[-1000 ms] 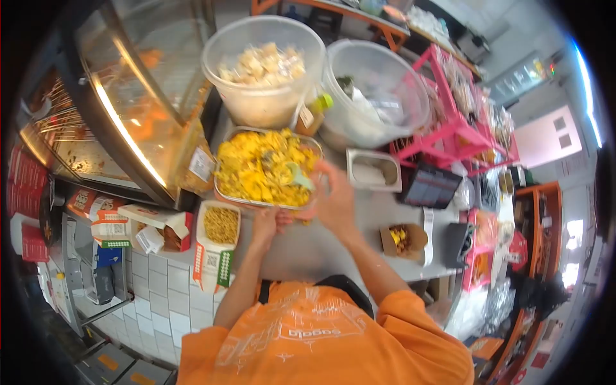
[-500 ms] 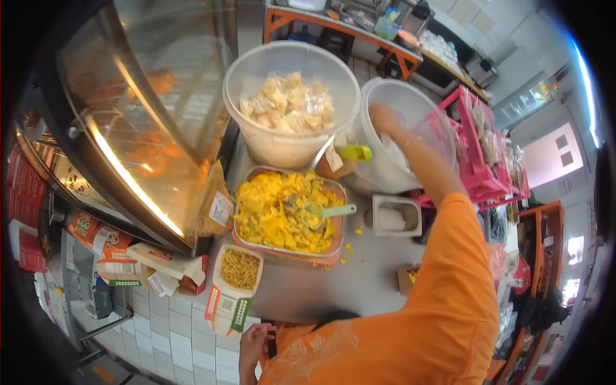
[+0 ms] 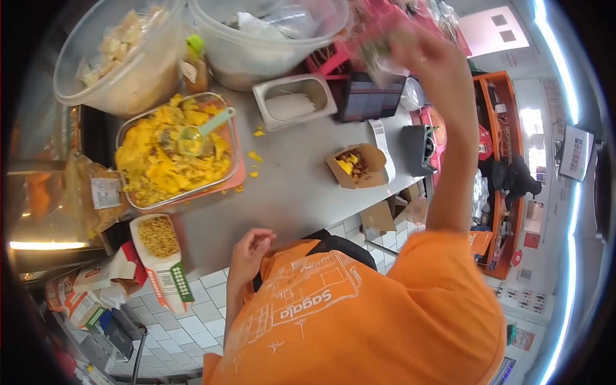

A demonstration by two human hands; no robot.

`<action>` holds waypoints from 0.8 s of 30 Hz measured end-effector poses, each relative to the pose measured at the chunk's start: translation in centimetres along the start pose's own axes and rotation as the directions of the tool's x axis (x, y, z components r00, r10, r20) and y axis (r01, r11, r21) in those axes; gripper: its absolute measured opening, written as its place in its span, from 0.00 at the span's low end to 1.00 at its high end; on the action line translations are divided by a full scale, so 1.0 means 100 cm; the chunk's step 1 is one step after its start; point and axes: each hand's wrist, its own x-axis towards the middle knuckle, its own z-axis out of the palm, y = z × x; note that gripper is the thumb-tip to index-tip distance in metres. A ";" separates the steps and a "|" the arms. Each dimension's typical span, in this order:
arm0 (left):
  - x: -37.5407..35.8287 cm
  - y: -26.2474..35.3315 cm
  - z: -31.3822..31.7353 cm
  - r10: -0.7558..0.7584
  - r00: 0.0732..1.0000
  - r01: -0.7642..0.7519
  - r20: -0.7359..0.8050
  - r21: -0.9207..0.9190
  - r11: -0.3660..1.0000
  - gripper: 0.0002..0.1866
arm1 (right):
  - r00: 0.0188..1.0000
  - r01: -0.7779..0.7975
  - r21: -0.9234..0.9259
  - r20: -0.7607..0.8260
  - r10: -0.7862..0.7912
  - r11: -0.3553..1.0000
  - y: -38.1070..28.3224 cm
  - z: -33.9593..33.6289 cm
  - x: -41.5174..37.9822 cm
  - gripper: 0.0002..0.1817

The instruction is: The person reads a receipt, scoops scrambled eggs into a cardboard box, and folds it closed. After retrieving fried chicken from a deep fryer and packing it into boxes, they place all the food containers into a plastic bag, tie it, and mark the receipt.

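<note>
My right hand (image 3: pixel 412 50) is raised at the pink rack (image 3: pixel 378 25), its fingers closed on a clear plastic packet (image 3: pixel 380 59) with blurred, greenish contents. Near the counter's front edge, my left hand (image 3: pixel 250 252) is empty, its fingers loosely bent and apart. A small carton (image 3: pixel 356 168) of yellow and brown food stands on the steel counter (image 3: pixel 289 170). At left, a pale green scoop (image 3: pixel 215 122) rests in a tray of yellow food (image 3: pixel 151 160). Below that tray is a paper box (image 3: pixel 159 237) of crumbly food.
Two large clear tubs (image 3: pixel 122 90) (image 3: pixel 269 54) stand at the back. A metal container (image 3: pixel 295 102), a dark screen (image 3: pixel 371 97), a paper strip (image 3: pixel 383 144) and a black holder (image 3: pixel 416 151) are on the counter. A glass display case (image 3: pixel 38 205) borders the left side.
The view has swung right. My right hand has left the right-hand tub and moved to the pink rack, where it now grips a packet. My left hand has come up by the counter edge.
</note>
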 end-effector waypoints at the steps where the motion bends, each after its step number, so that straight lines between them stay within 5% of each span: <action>1: 0.011 0.001 0.013 -0.006 1.000 0.006 0.001 -0.005 1.000 0.12 | 0.987 -0.146 0.052 0.068 0.143 0.988 0.026 -0.016 -0.049 0.11; 3: 0.039 0.008 0.050 0.065 0.993 -0.070 0.097 0.050 0.996 0.16 | 0.864 -0.503 0.182 0.066 0.500 0.845 0.069 -0.007 -0.130 0.14; 5: 0.067 0.010 0.097 0.078 0.996 -0.083 0.053 0.088 0.993 0.19 | 0.793 -0.605 0.233 0.084 0.604 0.761 0.135 0.024 -0.195 0.11; 7: 0.093 0.015 0.144 0.075 0.997 -0.077 0.017 0.137 0.988 0.22 | 0.851 -0.470 0.233 -0.137 0.507 0.852 0.175 0.079 -0.227 0.11; 8: 0.101 0.021 0.167 0.150 0.987 -0.137 -0.057 0.191 0.972 0.26 | 0.971 -0.223 0.003 -0.089 0.223 0.975 0.186 0.092 -0.235 0.10; 9: 0.105 0.026 0.187 0.229 0.965 -0.190 -0.128 0.257 0.948 0.29 | 0.991 -0.023 -0.239 -0.133 -0.010 0.971 0.178 0.088 -0.233 0.14; 13: 0.106 0.022 0.239 0.312 0.894 -0.156 -0.323 0.428 0.890 0.28 | 0.961 -0.082 -0.018 -0.268 0.074 0.996 0.196 0.016 -0.252 0.18; 14: 0.106 0.017 0.248 0.281 0.865 -0.152 -0.415 0.317 0.936 0.26 | 0.958 -0.102 0.046 -0.265 0.111 0.994 0.221 -0.009 -0.264 0.19; 17: 0.102 -0.022 0.252 0.181 0.825 -0.067 -0.535 0.225 0.972 0.20 | 0.848 -0.450 0.110 -0.259 0.463 0.886 0.311 -0.072 -0.299 0.08; 19: 0.089 -0.063 0.249 0.130 0.805 0.013 -0.579 0.236 0.972 0.16 | 0.779 -0.548 0.069 -0.321 0.538 0.834 0.381 -0.098 -0.328 0.17; 21: 0.066 -0.099 0.253 0.472 0.626 0.007 -0.621 0.609 0.793 0.12 | 0.709 -0.625 0.166 -0.287 0.644 0.762 0.389 -0.128 -0.327 0.22; 24: 0.019 -0.141 0.277 0.383 0.546 0.286 -0.745 0.596 0.751 0.09 | 0.674 -0.649 0.265 -0.235 0.700 0.714 0.406 -0.132 -0.328 0.16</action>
